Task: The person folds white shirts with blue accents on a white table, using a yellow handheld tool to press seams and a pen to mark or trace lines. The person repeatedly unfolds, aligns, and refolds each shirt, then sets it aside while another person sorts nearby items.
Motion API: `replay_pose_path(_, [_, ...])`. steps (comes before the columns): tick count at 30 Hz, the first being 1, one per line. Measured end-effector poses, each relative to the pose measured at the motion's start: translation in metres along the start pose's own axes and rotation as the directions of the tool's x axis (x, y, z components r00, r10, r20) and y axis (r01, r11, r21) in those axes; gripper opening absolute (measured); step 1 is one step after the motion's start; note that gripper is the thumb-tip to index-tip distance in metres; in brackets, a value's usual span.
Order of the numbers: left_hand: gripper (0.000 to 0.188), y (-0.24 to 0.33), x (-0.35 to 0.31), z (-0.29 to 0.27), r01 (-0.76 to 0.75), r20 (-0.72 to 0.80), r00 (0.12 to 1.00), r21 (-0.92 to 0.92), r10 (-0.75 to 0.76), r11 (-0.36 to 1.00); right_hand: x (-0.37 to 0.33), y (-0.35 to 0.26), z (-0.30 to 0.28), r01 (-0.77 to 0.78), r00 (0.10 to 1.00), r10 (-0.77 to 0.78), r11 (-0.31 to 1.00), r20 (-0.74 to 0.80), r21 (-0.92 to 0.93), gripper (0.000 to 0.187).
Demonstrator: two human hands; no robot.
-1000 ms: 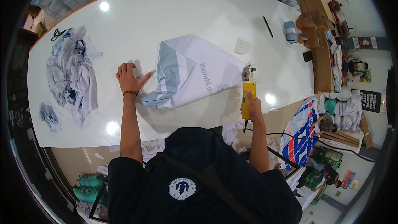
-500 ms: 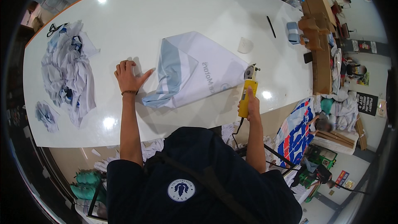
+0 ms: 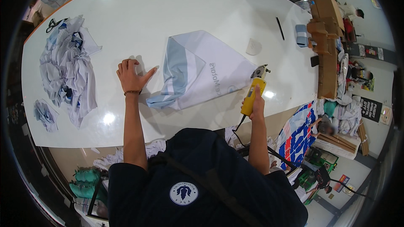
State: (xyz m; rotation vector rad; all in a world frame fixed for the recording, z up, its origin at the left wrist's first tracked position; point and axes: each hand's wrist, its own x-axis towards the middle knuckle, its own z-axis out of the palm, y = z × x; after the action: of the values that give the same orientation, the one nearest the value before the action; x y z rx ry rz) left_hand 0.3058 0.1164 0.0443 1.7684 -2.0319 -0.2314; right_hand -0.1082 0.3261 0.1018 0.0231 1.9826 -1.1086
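Note:
A folded piece of white and pale blue fabric (image 3: 206, 63) with grey print lies on the white table (image 3: 143, 12). My right hand (image 3: 256, 105) is wrapped round a yellow electric fabric cutter (image 3: 254, 94). The cutter's round blade end is at the fabric's right-hand corner; whether it touches the cloth I cannot tell. From the cutter's lower end a black cord (image 3: 240, 124) hangs past the table edge. To the left of the fabric, my left hand (image 3: 133, 75) rests on the tabletop, fingers spread, apart from the cloth and holding nothing.
A heap of white and blue cloth (image 3: 69, 71) lies at the left, with black scissors (image 3: 52, 24) behind it and a smaller crumpled cloth (image 3: 45, 115) nearer. At the right are a round pale piece (image 3: 253, 46), a black pen (image 3: 280, 28), a folded blue bundle (image 3: 301, 35) and cardboard boxes (image 3: 326, 75).
The yellow cutter has tilted, its blade end swinging a little to the right. My left hand and the fabric hold nearly the same place; the whole view has shifted slightly.

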Motion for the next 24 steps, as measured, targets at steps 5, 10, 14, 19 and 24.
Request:
replay_pose_path(5, [0.060, 0.001, 0.002, 0.000, 0.001, -0.002, 1.000, -0.012, -0.001, 1.000, 0.001, -0.002, 0.009, -0.024, 0.999, 0.026, 0.998, -0.024, 0.062, 0.070])
replay_pose_path(10, [0.059, -0.002, 0.001, 0.001, 0.012, -0.007, 1.000, -0.023, -0.012, 1.000, 0.002, -0.005, 0.017, -0.027, 0.999, 0.029, 0.991, -0.015, 0.129, 0.071])
replay_pose_path(14, [0.059, -0.003, 0.001, 0.002, 0.014, -0.012, 1.000, -0.028, -0.014, 1.000, 0.005, -0.004, 0.019, -0.029, 1.000, 0.029, 0.978, 0.004, 0.207, 0.069])
replay_pose_path(19, [0.058, -0.001, 0.001, 0.001, 0.017, -0.013, 1.000, -0.025, -0.017, 1.000, 0.017, -0.002, 0.020, -0.007, 1.000, 0.004, 0.950, 0.009, 0.312, 0.068])
replay_pose_path(24, [0.058, -0.002, 0.001, 0.003, 0.024, -0.012, 1.000, -0.004, -0.024, 1.000, 0.030, -0.009, 0.004, -0.027, 0.997, -0.013, 0.870, 0.078, 0.492, 0.067])
